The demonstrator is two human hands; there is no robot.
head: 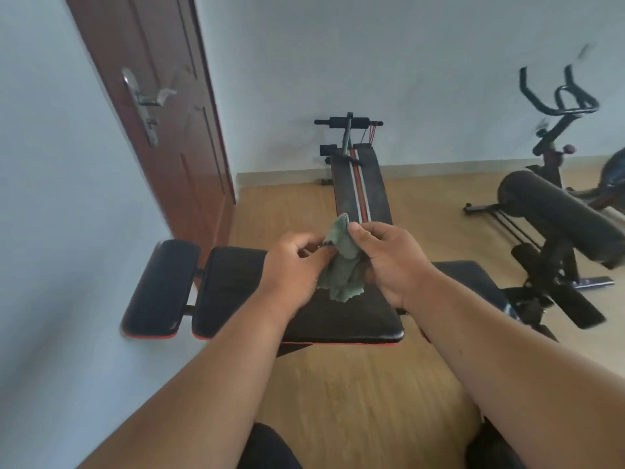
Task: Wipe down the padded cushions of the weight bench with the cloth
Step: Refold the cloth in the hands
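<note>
Head view – cloth: a crumpled grey-green cloth [341, 265] hung bunched between both hands, above the middle of the weight bench [355, 319] and, as far as could be told, clear of its surface.
Head view – left hand: the left hand [293, 265] pinched the cloth's left side with curled fingers, probably to gather it into a wad for wiping.
Head view – right hand: the right hand [389, 258] gripped the upper folds, thumb on top.
Head view – cushions: the main pad lay under the hands; two smaller cushions [162, 289] sat at its left end, beside the wall [50, 231].
Head view – stage: wiping looked not yet under way – judged from the lifted cloth.
Head view – surroundings: a sit-up board [360, 184] stood beyond, an exercise bike [558, 130] at the right.
</note>
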